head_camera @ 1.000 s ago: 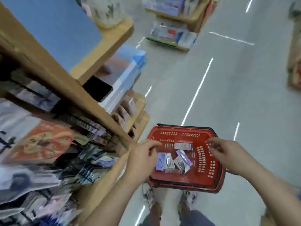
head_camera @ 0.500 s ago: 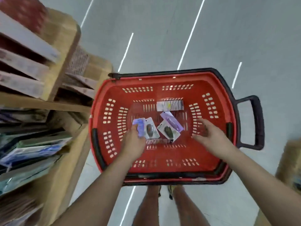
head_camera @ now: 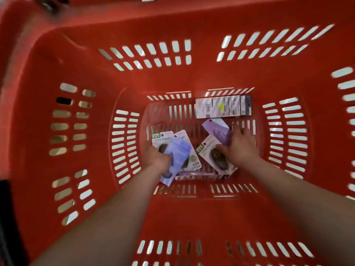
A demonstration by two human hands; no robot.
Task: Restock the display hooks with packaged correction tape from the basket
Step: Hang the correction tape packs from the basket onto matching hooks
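Note:
A red slotted basket [head_camera: 76, 60] fills the view from above. On its floor lie several correction tape packs. My left hand [head_camera: 156, 157] is closed on a light blue pack [head_camera: 179, 150], which is tilted over a white-backed pack [head_camera: 161, 138]. My right hand [head_camera: 240, 144] rests flat with spread fingers on a purple pack [head_camera: 217, 128] and a white pack with a dark tape body [head_camera: 213, 156]. A white box with a barcode [head_camera: 222, 106] lies at the far side of the floor. Another flat pack [head_camera: 197, 176] lies under them near my wrists.
The basket's walls [head_camera: 288, 73] rise all around my forearms. Through the slots only pale floor shows. A dark strip [head_camera: 5, 217] sits at the left edge outside the basket.
My head has dropped close to the basket, so shelves and floor left the view. Both hands went down to the packs; the left one has taken hold of the light blue pack.

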